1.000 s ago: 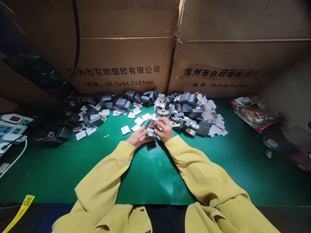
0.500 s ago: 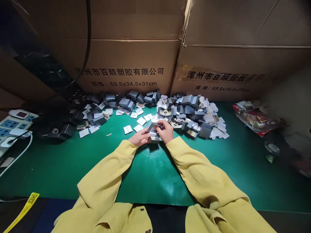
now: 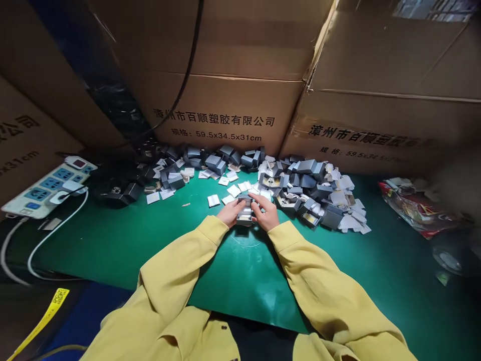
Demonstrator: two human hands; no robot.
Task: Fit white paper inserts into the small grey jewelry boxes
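Note:
A small dark grey box (image 3: 244, 216) with a pale inside is held between my two hands above the green table (image 3: 150, 250). My left hand (image 3: 230, 212) grips its left side. My right hand (image 3: 265, 211) has its fingers on the right side and upper edge of the box. Just beyond my hands lie white folded cards (image 3: 213, 200). A heap of grey boxes (image 3: 308, 180) is to the right of them, some open with pale insides showing, mixed with white paper pieces (image 3: 353, 215).
Large cardboard cartons (image 3: 233, 100) stand along the back. On the left are a power strip (image 3: 48, 188) with a white cable (image 3: 48, 230) and a dark open box (image 3: 118, 195). A red plastic bag (image 3: 409, 210) lies at the right. A black cable (image 3: 190, 65) hangs in front of the cartons.
The view has turned left, so most things appear farther right. The box in my hands is now more upright and squarely facing me, with my right fingers nearer its right edge.

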